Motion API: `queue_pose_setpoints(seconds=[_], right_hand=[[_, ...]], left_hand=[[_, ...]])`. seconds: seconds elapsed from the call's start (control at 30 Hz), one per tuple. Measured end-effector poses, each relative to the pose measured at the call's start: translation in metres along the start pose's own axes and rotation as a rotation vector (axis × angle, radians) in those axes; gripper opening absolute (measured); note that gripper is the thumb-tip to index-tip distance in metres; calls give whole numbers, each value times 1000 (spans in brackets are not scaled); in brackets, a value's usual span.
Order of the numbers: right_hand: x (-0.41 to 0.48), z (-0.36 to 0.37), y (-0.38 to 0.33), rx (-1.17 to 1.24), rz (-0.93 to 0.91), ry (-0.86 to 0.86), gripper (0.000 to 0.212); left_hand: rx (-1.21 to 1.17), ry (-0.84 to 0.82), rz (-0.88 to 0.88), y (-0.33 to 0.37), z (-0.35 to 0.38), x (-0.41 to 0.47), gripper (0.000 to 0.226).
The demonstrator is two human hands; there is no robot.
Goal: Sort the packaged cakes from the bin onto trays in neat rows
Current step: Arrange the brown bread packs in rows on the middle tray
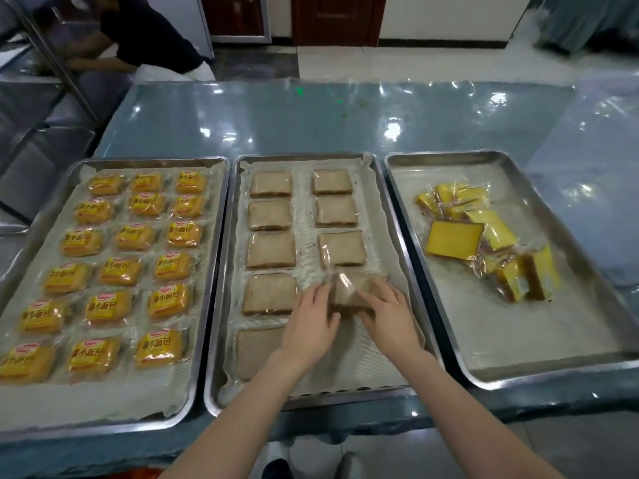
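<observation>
Three steel trays lie side by side on the table. The left tray (pixel 207 267) holds neat rows of orange-labelled packaged breads (pixel 121 271). On the middle tray (pixel 397 243), brown packaged cakes (pixel 271 254) lie in two columns. My left hand (pixel 313 323) and my right hand (pixel 387 316) both grip one brown wrapped cake (pixel 349 286) just below the third cake of the right column, low over the tray. The right tray (pixel 449 160) carries a loose heap of yellow packaged cakes (pixel 484 236).
The table (pixel 311 122) is covered with shiny plastic sheeting. A steel rack (pixel 41 108) stands at the far left, and a person in dark clothes (pixel 148 32) bends over behind it. Tiled floor and a dark door (pixel 332 19) lie beyond.
</observation>
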State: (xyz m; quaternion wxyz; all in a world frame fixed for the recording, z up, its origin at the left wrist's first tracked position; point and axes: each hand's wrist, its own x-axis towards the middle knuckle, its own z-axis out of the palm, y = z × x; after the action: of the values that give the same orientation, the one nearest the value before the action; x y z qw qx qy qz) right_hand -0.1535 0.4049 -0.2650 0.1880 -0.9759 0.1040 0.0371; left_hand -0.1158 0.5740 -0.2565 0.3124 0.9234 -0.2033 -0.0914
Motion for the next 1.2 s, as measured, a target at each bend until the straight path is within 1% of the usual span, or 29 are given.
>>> queue_pose_setpoints(seconds=[0.07,0.17,0.23,0.33,0.43,0.53,0.7,0.77,0.83,0.9,0.97,1.03,1.2], right_hand=[[-8,5,3,114,5,52,47],[-17,4,7,350,198,112,57],[-21,1,6,426,268,100,51],[-35,-3,7,489,252,140,35],[-53,-2,14,486,230,124,23],[-64,2,20,463,217,47,20],[-68,5,26,368,163,-117,33],[-69,3,27,357,139,-147,36],[-70,-1,29,364,103,-156,38],[-73,-9,34,404,54,-124,37],[-75,-24,46,466,28,-55,35],[-76,-43,65,493,34,18,34],[-68,-96,134,467,163,194,32]], left_hand=[[-22,-23,-17,0,9,8,64],[-41,13,-21,3,17,9,57],[-80,28,-36,7,19,4,53],[-166,70,-68,10,21,-13,45],[-219,116,-97,7,24,-37,37],[-185,90,-118,3,30,-57,35],[-80,11,-136,6,36,-66,43],[-21,-8,-142,10,37,-64,45],[40,14,-162,13,36,-63,44],[85,89,-177,17,34,-60,40],[82,133,-179,29,33,-52,36],[47,119,-144,48,35,-39,33],[-61,37,-39,109,55,5,29]])
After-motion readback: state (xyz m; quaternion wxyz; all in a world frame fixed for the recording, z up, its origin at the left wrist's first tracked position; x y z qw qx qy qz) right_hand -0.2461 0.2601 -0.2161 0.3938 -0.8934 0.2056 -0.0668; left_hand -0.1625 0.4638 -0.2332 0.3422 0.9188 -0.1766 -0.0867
